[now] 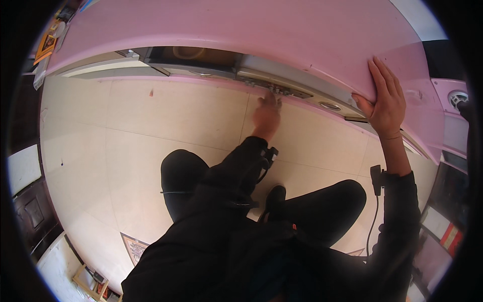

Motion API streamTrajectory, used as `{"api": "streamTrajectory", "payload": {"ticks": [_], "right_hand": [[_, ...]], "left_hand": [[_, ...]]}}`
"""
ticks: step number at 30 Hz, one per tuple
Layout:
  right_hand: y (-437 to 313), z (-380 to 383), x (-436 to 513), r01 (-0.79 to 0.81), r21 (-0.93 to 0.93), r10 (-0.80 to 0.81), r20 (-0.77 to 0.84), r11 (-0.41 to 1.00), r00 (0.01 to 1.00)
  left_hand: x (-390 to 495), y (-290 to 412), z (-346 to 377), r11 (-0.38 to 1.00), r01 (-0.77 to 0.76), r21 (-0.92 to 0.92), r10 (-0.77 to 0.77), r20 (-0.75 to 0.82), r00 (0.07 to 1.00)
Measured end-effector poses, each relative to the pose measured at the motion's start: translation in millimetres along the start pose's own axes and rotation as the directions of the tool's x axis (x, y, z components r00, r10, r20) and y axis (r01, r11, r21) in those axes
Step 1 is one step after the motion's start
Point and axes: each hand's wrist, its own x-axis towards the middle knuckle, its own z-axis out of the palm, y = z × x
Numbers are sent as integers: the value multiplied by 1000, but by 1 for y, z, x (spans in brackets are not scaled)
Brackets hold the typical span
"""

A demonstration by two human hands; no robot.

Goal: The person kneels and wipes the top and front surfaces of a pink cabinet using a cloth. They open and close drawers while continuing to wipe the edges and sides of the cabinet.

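Observation:
My left hand [267, 116] reaches down in front of a pink counter [234, 22], its fingertips at a row of small metal parts [277, 90] on the face of a low cabinet or drawer. The fingers are blurred, and whether they grip a part is unclear. My right hand [388, 99] rests on the counter's front edge, thumb apart from the fingers, holding nothing. An oval metal fitting [330, 106] is set in the cabinet face between the two hands. To the left, a dark open compartment [192, 60] shows a round object behind its edge.
A tiled floor [181, 113] lies below the counter, with my knees over it. An orange packet [46, 47] is at the counter's far left. Dark cabinets [28, 211] stand at the left rim. A white round fixture [458, 99] is at the right.

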Motion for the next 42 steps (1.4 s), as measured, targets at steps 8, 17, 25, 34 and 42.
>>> {"api": "streamTrajectory", "payload": {"ticks": [8, 17, 25, 34, 42], "right_hand": [[2, 2, -1, -22, -18, 23, 8, 1000, 1000], [3, 2, -2, -12, -15, 12, 0, 1000, 1000], [2, 3, -3, -8, -22, 8, 7, 1000, 1000], [1, 2, 0, 6, -20, -6, -30, 1000, 1000], [1, 2, -1, 8, -18, -8, -19, 1000, 1000]], "left_hand": [[-31, 28, -23, 651, 267, -711, -85, 282, 956], [-37, 4, -86, 752, -13, -659, -271, -328, 905], [-24, -17, -29, 889, 93, -448, -228, -259, 939], [-46, -20, -60, 749, 87, -657, -328, -254, 910], [-15, -26, -30, 901, -48, -431, -107, -329, 938]]}}
